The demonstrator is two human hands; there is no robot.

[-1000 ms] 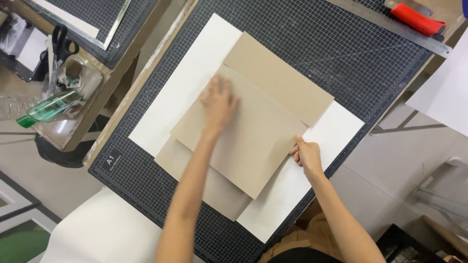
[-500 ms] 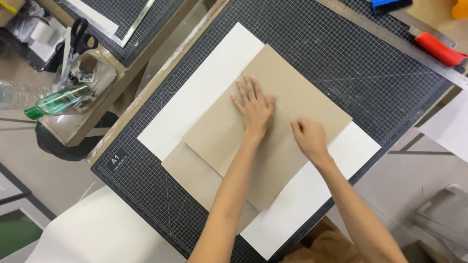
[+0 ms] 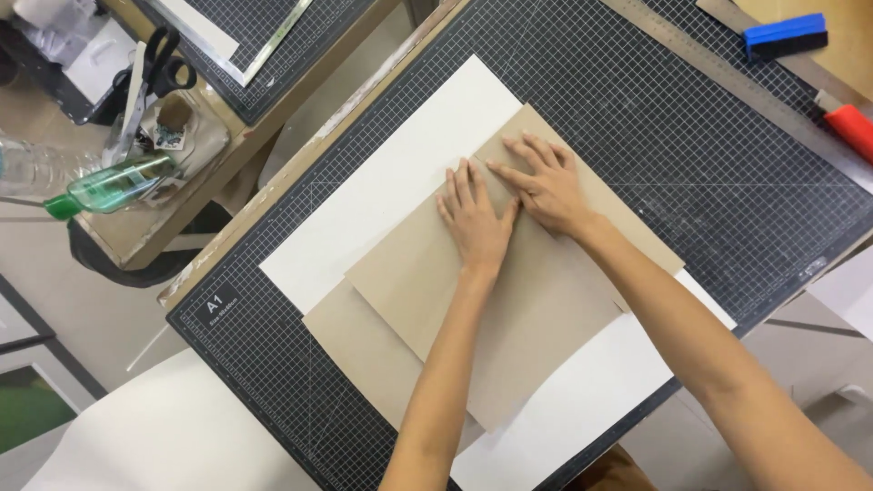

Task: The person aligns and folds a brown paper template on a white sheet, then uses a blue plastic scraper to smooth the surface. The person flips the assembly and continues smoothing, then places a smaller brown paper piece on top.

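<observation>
Two tan cardboard sheets lie stacked on a white paper sheet [image 3: 391, 186] on a dark gridded cutting mat [image 3: 691, 136]. The upper cardboard sheet [image 3: 509, 309] overlaps the lower one [image 3: 359, 350]. My left hand [image 3: 475, 221] lies flat, fingers spread, on the upper sheet near its far edge. My right hand [image 3: 541, 182] rests flat just beside it to the right, fingertips pointing left and almost touching the left hand. Both palms press down on the cardboard; neither grips anything.
A blue-handled tool [image 3: 784, 35] and a red one [image 3: 853, 127] lie along a metal ruler at the mat's far right. On a side table to the left are scissors [image 3: 159, 59], a green-tinted plastic bottle [image 3: 114, 186] and a second cutting mat [image 3: 259, 23]. White paper [image 3: 173, 427] lies at lower left.
Both hands have slid toward the far edge of the upper cardboard sheet. The right hand moved from the sheet's right side to sit next to the left hand.
</observation>
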